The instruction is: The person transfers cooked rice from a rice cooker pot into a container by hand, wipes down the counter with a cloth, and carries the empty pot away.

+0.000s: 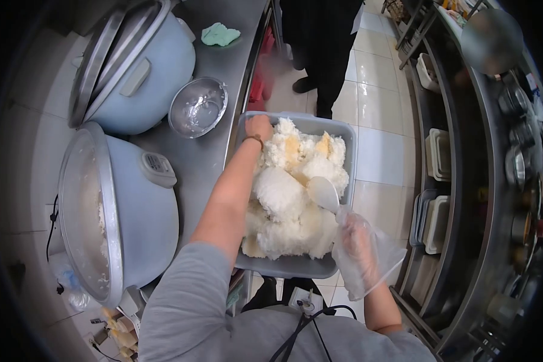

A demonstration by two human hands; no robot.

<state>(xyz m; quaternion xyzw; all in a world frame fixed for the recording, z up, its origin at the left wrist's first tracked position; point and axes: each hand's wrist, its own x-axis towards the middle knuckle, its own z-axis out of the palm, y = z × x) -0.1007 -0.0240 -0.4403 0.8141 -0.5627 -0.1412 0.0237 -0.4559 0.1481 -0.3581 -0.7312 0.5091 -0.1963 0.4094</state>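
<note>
A grey-blue plastic tub (350,158) is in front of me, heaped with cooked white rice (282,194) in large clumps. Some patches of the rice are yellowish. At the tub's far left corner, my left hand (259,127) is closed on the rim, its fingertips partly hidden. Inside a loose clear plastic bag (385,246), my right hand (358,236) grips the handle of a white rice paddle (323,193). The paddle's blade rests against the right side of the rice.
To the left are an open rice cooker (142,220) with rice on its inner wall and a second cooker (157,81) with tilted lids. A metal bowl (198,108) and green cloth (220,34) lie on the steel counter (214,63). Another person (320,48) stands ahead; shelving (458,151) runs along the right.
</note>
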